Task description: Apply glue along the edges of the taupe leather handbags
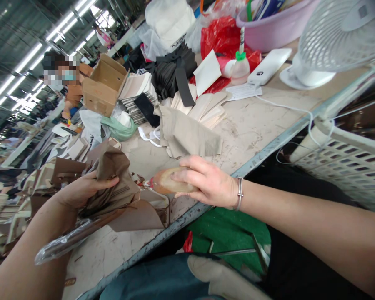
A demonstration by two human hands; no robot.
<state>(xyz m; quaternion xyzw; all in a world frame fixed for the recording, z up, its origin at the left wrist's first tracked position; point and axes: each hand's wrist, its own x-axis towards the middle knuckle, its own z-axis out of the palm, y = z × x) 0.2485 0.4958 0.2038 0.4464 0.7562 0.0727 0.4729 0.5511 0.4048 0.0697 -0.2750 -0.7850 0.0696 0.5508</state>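
Note:
My left hand (pixel 83 189) is closed around a bunch of brown fabric pieces (pixel 112 177), held above a brown flat piece (pixel 137 214) on the worktable (pixel 253 121). My right hand (pixel 206 181) is wrapped around a tan squeeze bottle (pixel 165 183) with a red nozzle pointing left toward the brown pieces. A metal bracelet sits on my right wrist. A clear plastic sleeve (pixel 62 243) lies under my left forearm.
A grey fabric piece (pixel 187 133), stacked beige pieces (pixel 209 106), black material (pixel 171 71), a cardboard box (pixel 103 85), a glue bottle with green cap (pixel 240 66), a power bank (pixel 268 66), a white fan (pixel 334 37) and a lilac basin (pixel 275 29) crowd the table. A person sits far left. A white crate (pixel 346 162) stands right.

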